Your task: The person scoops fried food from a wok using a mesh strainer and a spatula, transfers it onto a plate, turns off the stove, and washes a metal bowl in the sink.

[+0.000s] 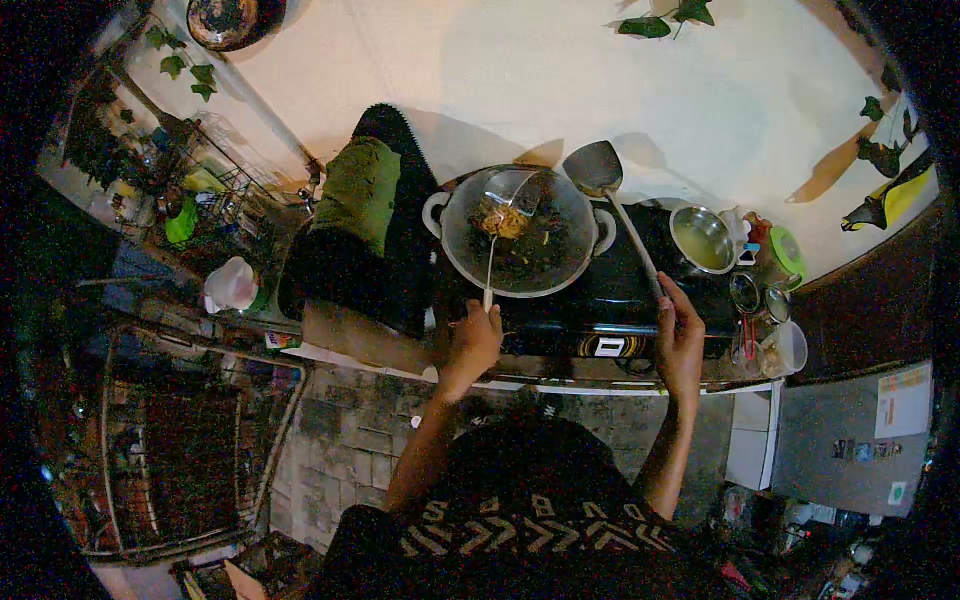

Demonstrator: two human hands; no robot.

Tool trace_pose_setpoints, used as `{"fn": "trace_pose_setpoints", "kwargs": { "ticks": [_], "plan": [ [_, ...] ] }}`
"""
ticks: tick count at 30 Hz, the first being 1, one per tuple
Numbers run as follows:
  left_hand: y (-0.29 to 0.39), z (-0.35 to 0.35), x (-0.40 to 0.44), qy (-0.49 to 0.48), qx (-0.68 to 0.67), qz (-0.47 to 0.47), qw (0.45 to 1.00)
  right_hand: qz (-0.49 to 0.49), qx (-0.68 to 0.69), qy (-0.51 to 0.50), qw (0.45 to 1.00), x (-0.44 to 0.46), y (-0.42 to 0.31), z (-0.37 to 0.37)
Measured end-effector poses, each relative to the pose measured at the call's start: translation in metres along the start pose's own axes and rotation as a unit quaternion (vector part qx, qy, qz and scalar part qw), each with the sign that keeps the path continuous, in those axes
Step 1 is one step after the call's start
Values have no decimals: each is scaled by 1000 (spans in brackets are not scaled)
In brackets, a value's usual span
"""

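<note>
Dark stove (pixel 545 318), hands (pixel 681 340) holding spatula (pixel 595 167) and strainer (pixel 490 270), wok (pixel 470 262) food (pixel 505 222) indistinct

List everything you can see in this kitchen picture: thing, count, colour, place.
Wok: 1, grey, on stove
Food: 1 heap, orange-brown, in wok
Scoop: 1, silvery, in wok
Spatula: 1, grey, right of wok
Stove: 1, black, centre
Pot: 1, silver, right
Lid: 1, green, far right
Bundle: 1, green, left
Tub: 1, whitish, left
Leaves: several, green, wall
Other small items: too dim to count
Shirt: 1, black, bottom
Left hand: 1, bare, holding scoop
Right hand: 1, bare, holding spatula
</note>
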State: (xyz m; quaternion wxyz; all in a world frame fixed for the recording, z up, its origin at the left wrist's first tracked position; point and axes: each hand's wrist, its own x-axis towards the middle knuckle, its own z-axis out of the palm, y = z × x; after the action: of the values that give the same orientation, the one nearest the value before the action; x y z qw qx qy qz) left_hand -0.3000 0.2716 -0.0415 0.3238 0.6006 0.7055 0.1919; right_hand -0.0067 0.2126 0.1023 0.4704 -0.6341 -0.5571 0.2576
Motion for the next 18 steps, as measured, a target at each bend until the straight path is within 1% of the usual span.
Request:
{"fn": "trace_pose_setpoints", "kwargs": {
  "ticks": [2,3,5,6,8,9,10,11,12,14,15,17,18],
  "plan": [
    [44,-23,-26,-64,-95,-70,991,-34,-34,26,999,0,1,-2],
    [46,-24,-28,-63,-96,-70,991,-34,-34,26,998,0,2,-3],
    [46,-24,-33,-106,-153,-64,980,-10,-29,25,999,1,5,-5],
    [43,-21,-34,-105,-155,-64,980,-2,-27,24,999,2,5,-6],
    [35,-12,-34,-118,-251,-98,956,-24,-25,32,999,2,5,-6],
    [34,-13,-37,-118,-252,-98,955,-31,-25,34,999,2,4,-6],
    [31,-17,-39,-152,-353,-108,917,-27,-23,34,999,2,4,-6],
    [29,-21,-40,-184,-449,-117,866,-26,-22,34,999,2,4,-6],
    [31,-28,-42,-183,-450,-116,866,-24,-21,34,999,2,4,-5],
    [36,-44,-45,-232,-558,-142,784,-13,-12,26,1000,2,4,-4],
    [28,-49,-44,-232,-558,-142,784,-10,-9,23,1000,2,3,-4],
    [10,-55,-41,-293,-607,-105,731,-5,7,18,1000,1,-3,-2],
    [9,-57,-40,-257,-600,-111,750,-4,7,18,1000,2,1,-2]
  ]
}}
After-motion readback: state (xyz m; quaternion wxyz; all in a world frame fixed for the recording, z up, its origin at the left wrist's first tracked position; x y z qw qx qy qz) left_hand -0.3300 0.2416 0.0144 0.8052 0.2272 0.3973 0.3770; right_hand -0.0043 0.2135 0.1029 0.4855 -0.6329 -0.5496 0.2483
